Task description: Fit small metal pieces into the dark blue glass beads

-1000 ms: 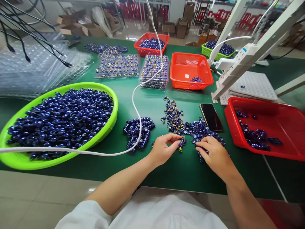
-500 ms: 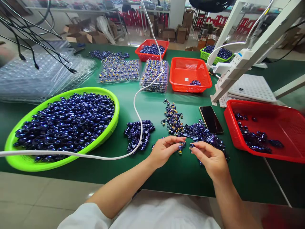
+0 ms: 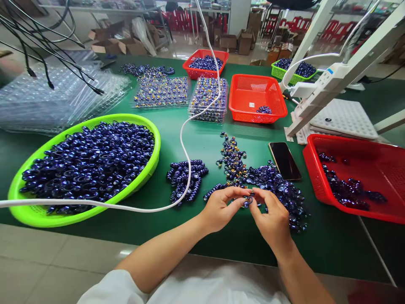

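My left hand [image 3: 221, 207] pinches a small shiny dark-blue ring piece [image 3: 248, 202] between thumb and fingers. From the other side my right hand [image 3: 271, 213] closes its fingertips on the same piece, and the two hands nearly meet. Right behind and beside them spreads a pile of loose dark-blue parts [image 3: 284, 192]. Pieces with gold bits [image 3: 232, 156] lie just beyond the hands. To the left is a heap of dark-blue ring pieces [image 3: 186, 179], some lined up in rows. Fine detail between the fingertips is hidden.
A green basket [image 3: 155, 162] full of blue pieces stands left, crossed by a white cable [image 3: 139, 209]. A phone [image 3: 285, 161] and red basket [image 3: 311, 169] are at right. Clear trays [image 3: 163, 93], another red basket [image 3: 232, 101] and a white metal frame [image 3: 344, 63] stand farther back.
My right hand has come left to meet my left hand, and both now touch at the small piece. The camera view has shifted slightly.
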Tool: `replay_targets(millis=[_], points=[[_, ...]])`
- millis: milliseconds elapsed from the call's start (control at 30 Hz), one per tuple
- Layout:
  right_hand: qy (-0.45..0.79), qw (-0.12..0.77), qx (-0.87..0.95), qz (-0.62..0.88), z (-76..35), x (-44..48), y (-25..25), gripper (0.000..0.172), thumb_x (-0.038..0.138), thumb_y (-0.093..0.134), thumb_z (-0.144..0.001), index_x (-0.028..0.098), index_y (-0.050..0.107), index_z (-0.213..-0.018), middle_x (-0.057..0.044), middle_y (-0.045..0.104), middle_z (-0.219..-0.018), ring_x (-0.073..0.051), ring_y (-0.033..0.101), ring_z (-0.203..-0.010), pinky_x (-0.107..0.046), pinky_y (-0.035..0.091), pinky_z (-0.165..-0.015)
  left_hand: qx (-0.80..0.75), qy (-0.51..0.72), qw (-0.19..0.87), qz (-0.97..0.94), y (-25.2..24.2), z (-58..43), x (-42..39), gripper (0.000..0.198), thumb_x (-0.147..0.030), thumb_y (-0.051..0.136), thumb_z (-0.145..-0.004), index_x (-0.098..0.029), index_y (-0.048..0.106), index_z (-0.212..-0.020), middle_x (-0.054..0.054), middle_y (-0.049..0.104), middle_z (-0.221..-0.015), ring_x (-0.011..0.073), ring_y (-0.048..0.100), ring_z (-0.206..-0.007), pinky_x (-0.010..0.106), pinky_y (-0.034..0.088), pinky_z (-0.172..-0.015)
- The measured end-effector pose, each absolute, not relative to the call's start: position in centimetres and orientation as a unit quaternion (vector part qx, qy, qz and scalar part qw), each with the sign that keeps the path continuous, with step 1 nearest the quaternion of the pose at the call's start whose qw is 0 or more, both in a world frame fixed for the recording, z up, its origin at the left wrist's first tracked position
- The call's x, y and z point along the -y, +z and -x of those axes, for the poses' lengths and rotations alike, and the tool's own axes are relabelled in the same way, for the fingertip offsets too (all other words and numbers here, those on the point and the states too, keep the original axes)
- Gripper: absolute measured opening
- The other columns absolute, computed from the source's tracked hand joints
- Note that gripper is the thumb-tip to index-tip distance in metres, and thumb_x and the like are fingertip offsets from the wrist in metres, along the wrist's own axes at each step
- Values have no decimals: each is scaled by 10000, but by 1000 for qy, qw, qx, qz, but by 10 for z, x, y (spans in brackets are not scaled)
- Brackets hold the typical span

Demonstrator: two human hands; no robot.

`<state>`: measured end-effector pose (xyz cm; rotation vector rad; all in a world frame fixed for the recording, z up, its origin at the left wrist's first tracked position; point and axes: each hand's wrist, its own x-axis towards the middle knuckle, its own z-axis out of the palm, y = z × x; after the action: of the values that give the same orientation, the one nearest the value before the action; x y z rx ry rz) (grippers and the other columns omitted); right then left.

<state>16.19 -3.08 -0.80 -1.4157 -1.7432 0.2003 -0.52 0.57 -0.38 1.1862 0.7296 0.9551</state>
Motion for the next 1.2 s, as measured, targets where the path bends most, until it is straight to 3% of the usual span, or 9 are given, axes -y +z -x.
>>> replay_targets(millis=[100, 333, 433, 567, 667, 833, 1200], points=[[56, 434, 709, 553, -162, 30, -10, 342, 90, 632, -853, 199, 579, -1172, -71, 671, -968, -193, 661, -840, -335, 565, -742, -340, 410, 678, -507, -2, 6, -6, 238, -284, 681, -852, -143, 718, -1040, 121, 743, -1092, 231, 692, -1020, 358, 536, -926], [67, 456, 733, 500, -164, 29, -5, 286, 36, 654, -830, 220, 607, -1045, -45, 655, -921, -177, 641, -854, -327, 548, -773, -343, 407, 779, -330, 0, 5, -16, 244, -267, 814, -721, -127, 731, -903, 87, 770, -892, 185, 707, -819, 311, 546, -793], [127, 478, 697, 520, -165, 32, -4, 219, 66, 662, -841, 226, 627, -986, -32, 654, -911, -169, 638, -852, -316, 536, -771, -321, 405, 817, -256, 0, 4, -19, 267, -259, 839, -692, -111, 730, -885, 103, 770, -863, 203, 717, -835, 334, 552, -801], [301, 510, 601, 537, -166, 35, -4, 105, 167, 683, -857, 245, 659, -924, -11, 651, -903, -156, 645, -828, -277, 543, -720, -317, 398, 828, -237, -1, 2, -18, 265, -240, 852, -674, -112, 746, -880, 86, 762, -833, 171, 706, -776, 301, 551, -759], [409, 524, 531, 526, -164, 37, -4, 72, 225, 691, -860, 250, 688, -927, -1, 669, -895, -150, 667, -812, -261, 567, -721, -325, 400, 817, -258, -3, 0, -15, 284, -248, 864, -654, -125, 764, -890, 49, 746, -766, 123, 673, -685, 257, 530, -708], [445, 543, 478, 528, -158, 36, -2, 106, 253, 726, -831, 254, 729, -937, 3, 709, -875, -157, 697, -789, -284, 598, -747, -346, 418, 777, -318, -7, 0, -14, 278, -269, 864, -643, -150, 787, -882, 32, 745, -720, 112, 648, -642, 249, 528, -682], [471, 539, 460, 525, -158, 35, 0, 108, 278, 751, -809, 262, 758, -916, 1, 732, -852, -152, 696, -741, -285, 616, -693, -418, 443, 635, -474, -6, 0, -5, 200, -254, 776, -733, -158, 803, -906, 99, 791, -920, 225, 742, -825, 325, 605, -782]])
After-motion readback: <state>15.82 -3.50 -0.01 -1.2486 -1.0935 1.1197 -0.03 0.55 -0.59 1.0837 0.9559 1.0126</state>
